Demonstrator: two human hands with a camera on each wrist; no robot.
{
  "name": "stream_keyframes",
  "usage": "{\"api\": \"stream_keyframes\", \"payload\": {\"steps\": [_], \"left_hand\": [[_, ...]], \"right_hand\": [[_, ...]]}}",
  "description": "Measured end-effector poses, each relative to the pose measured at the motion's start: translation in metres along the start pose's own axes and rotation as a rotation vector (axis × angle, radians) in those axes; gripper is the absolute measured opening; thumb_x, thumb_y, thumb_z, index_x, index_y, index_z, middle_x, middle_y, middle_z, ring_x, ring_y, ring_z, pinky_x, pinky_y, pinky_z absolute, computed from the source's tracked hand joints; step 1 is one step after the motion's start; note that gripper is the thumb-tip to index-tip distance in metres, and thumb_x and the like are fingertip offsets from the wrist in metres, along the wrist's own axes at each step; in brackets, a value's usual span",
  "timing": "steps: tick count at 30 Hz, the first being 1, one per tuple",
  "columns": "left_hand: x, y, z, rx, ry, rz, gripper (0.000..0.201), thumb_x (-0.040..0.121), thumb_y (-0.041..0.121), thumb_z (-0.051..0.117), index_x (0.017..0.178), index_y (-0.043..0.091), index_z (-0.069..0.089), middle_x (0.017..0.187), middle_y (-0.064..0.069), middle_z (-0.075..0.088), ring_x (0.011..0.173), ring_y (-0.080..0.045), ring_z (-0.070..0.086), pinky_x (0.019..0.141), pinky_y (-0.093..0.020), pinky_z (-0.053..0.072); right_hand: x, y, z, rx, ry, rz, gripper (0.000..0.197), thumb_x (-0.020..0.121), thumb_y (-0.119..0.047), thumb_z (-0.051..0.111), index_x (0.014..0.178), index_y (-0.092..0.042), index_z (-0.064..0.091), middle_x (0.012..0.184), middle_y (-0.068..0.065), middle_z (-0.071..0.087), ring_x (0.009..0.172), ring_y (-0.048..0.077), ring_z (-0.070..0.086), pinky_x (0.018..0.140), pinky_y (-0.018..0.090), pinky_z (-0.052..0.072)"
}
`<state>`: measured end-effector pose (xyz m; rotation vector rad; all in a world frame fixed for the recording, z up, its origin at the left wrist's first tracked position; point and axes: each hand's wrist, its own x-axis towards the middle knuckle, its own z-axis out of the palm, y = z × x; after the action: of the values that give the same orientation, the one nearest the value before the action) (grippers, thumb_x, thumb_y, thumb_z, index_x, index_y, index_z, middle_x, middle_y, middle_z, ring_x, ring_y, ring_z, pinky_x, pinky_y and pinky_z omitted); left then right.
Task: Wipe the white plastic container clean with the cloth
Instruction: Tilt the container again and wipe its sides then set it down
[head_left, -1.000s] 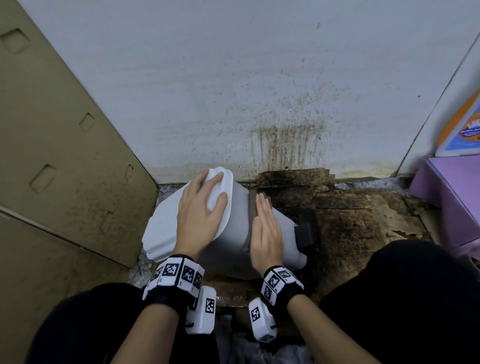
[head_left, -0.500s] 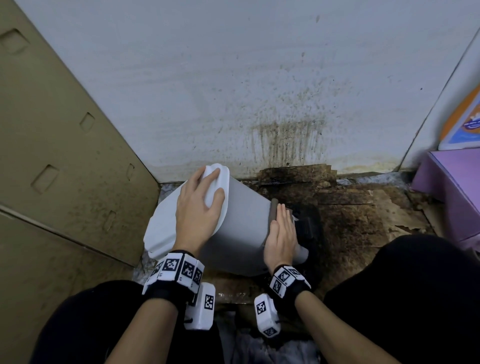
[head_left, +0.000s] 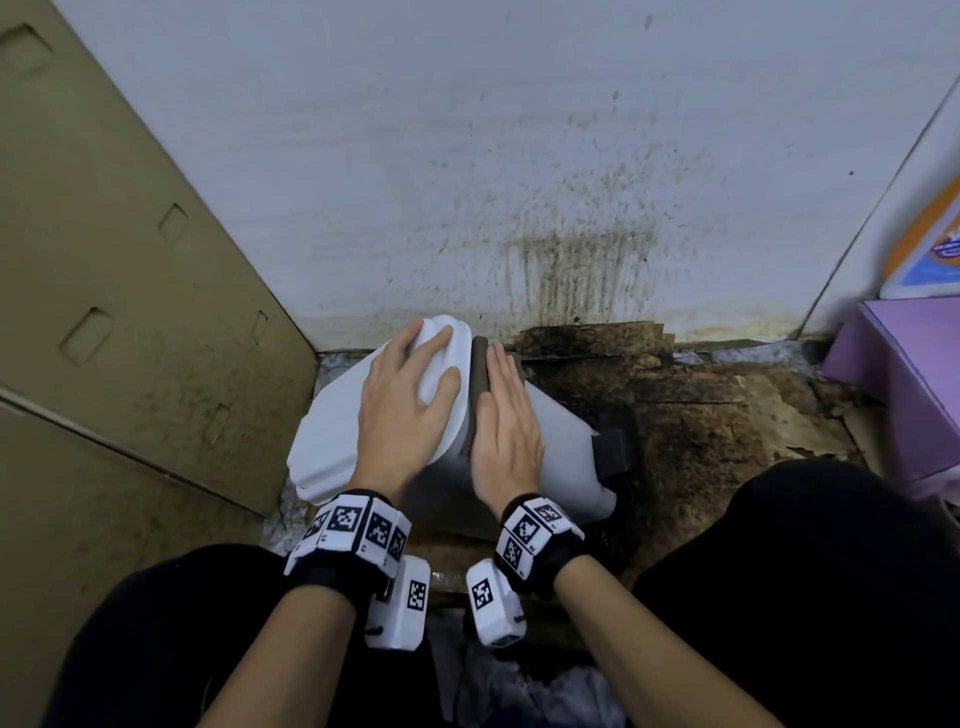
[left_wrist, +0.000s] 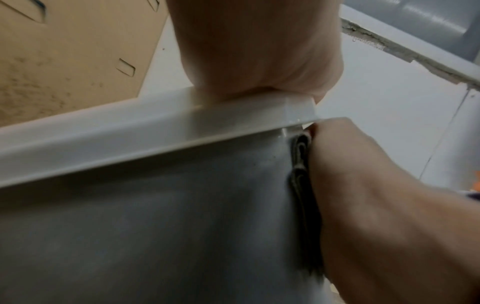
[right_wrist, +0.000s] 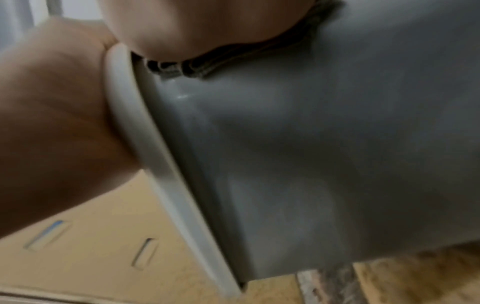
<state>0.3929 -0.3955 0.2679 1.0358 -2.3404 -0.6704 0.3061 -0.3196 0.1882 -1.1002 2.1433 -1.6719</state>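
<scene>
The white plastic container (head_left: 561, 457) lies on its side on the floor, its lid (head_left: 332, 436) facing left. My left hand (head_left: 426, 358) lies spread on the lid, fingers reaching over its far rim. My right hand (head_left: 498, 379) presses flat on a folded dark grey cloth (head_left: 480, 384) on the container's upper wall, right against the lid edge. In the left wrist view the cloth (left_wrist: 302, 174) shows as a dark folded strip under the right hand (left_wrist: 376, 195), below the lid rim (left_wrist: 130, 133). The right wrist view shows the cloth (right_wrist: 233, 59) squeezed against the grey-looking wall (right_wrist: 311, 144).
A cardboard panel (head_left: 130, 312) leans at the left. A stained white wall (head_left: 571, 260) stands close behind. Dirty, dark-stained board (head_left: 701, 415) covers the floor to the right, with a dark block (head_left: 613, 452) beside the container's base. A purple box (head_left: 909, 389) stands at the far right.
My right hand slid the cloth along the container wall, first toward the base, then back up against the lid edge. The left hand stayed on the lid.
</scene>
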Motion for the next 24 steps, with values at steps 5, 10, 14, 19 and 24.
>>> {"api": "stream_keyframes", "payload": {"steps": [5,10,14,19,24], "left_hand": [[0.001,-0.003,-0.005,-0.026,0.007,-0.018,0.051,0.095,0.045,0.045,0.145,0.035,0.054,0.159,0.009,0.037,0.144,-0.014,0.032,0.118,-0.037,0.027],[-0.001,-0.006,-0.009,-0.052,0.005,-0.026,0.051,0.096,0.047,0.044,0.145,0.037,0.053,0.159,0.012,0.036,0.145,-0.012,0.03,0.119,-0.038,0.027],[-0.002,-0.006,-0.008,-0.036,0.008,-0.022,0.051,0.096,0.046,0.044,0.145,0.037,0.053,0.159,0.011,0.036,0.145,-0.012,0.03,0.12,-0.039,0.027],[-0.003,-0.007,-0.008,-0.016,0.019,-0.019,0.05,0.097,0.044,0.043,0.146,0.036,0.052,0.16,0.01,0.035,0.144,-0.014,0.031,0.119,-0.042,0.029],[-0.002,-0.002,-0.004,-0.003,0.023,-0.005,0.051,0.096,0.042,0.044,0.146,0.033,0.054,0.159,0.007,0.037,0.144,-0.015,0.033,0.119,-0.04,0.029]], "right_hand": [[-0.004,0.04,-0.014,-0.03,-0.055,0.072,0.06,0.101,-0.038,0.017,0.158,-0.022,0.025,0.166,-0.01,0.021,0.153,0.0,0.009,0.125,0.026,0.011],[-0.01,0.079,-0.031,-0.06,-0.07,0.289,0.062,0.098,-0.034,0.017,0.158,-0.019,0.024,0.166,-0.008,0.017,0.154,0.008,0.01,0.125,0.026,0.005],[-0.01,0.086,-0.034,-0.076,-0.065,0.376,0.067,0.095,-0.037,0.016,0.159,-0.019,0.022,0.167,-0.005,0.016,0.154,0.008,0.009,0.126,0.03,0.004],[-0.003,0.067,-0.023,-0.123,-0.064,0.441,0.057,0.105,-0.03,0.018,0.16,-0.015,0.016,0.168,-0.003,0.011,0.155,0.01,0.004,0.126,0.032,0.0],[0.005,0.011,-0.008,-0.085,-0.107,0.338,0.056,0.106,-0.031,0.016,0.16,-0.021,0.011,0.168,-0.01,0.005,0.154,0.004,-0.002,0.124,0.026,-0.003]]}}
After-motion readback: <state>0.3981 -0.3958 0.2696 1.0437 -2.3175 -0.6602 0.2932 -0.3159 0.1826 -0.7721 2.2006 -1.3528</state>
